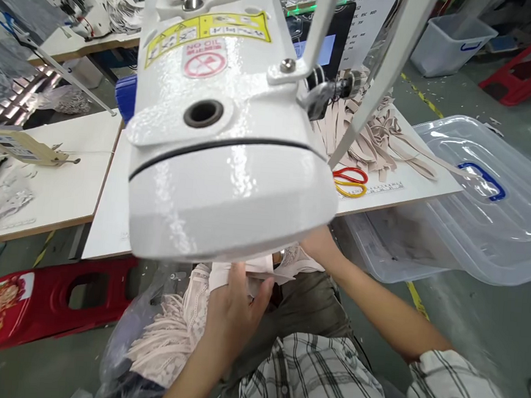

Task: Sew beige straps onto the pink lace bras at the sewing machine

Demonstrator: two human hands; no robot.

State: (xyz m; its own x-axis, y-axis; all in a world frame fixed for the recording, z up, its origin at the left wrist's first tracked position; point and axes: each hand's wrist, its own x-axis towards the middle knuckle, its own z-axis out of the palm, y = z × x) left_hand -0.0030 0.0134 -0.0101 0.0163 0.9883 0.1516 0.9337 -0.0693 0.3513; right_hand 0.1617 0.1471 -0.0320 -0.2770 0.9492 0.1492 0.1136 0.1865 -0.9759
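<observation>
A white sewing machine head point(222, 159) fills the middle of the view and hides much of the work under it. My left hand point(233, 310) sits just below its front edge, fingers closed on a pale lace fabric piece point(260, 269). My right forearm point(376, 312) reaches in under the machine; that hand is hidden behind the housing. A clear bag of pale pink strips point(166, 344) and lace rests by my lap at lower left.
Red and yellow-handled scissors point(350, 181) and a heap of beige straps point(380, 140) lie on the white table point(108, 211). Clear plastic bins point(490, 204) stand at right, a red stool point(32, 303) at left, another sewing station point(42, 169) beyond.
</observation>
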